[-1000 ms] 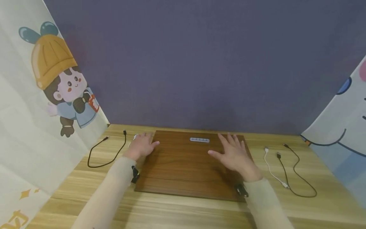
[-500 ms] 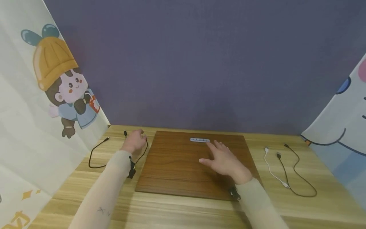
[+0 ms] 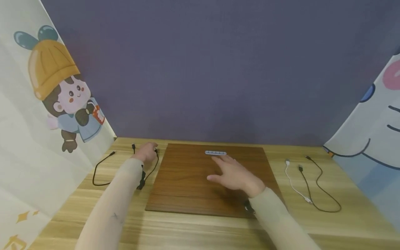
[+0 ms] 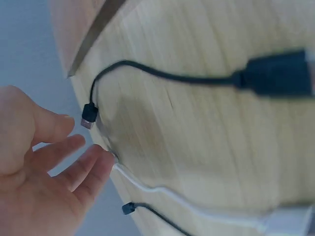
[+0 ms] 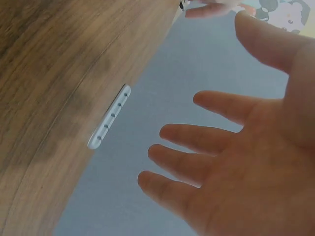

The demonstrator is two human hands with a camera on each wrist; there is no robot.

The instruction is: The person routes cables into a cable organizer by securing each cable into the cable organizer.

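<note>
In the head view my left hand [image 3: 147, 152] reaches over cables left of the brown wooden board [image 3: 187, 187]. The left wrist view shows its thumb and fingers apart, just beside the metal-tipped plug of a short black USB cable [image 4: 167, 76]; I see no grip on it. A white cable [image 4: 162, 189] passes by the fingertips; whether they touch it I cannot tell. My right hand [image 3: 235, 173] hovers over the board with fingers spread, holding nothing. Beyond its fingertips, a white slotted cable holder strip [image 5: 109, 117] lies near the board's far edge.
Another black cable [image 3: 93, 173] loops at the far left of the light wooden table [image 3: 175, 229]. On the right lie a white cable [image 3: 290, 180] and a long black USB cable [image 3: 322, 189]. A dark grey backdrop [image 3: 200, 69] rises behind the table.
My left hand has shifted left off the board's edge, uncovering part of the short black cable. My right hand has moved left and slightly forward, close to the cable holder strip.
</note>
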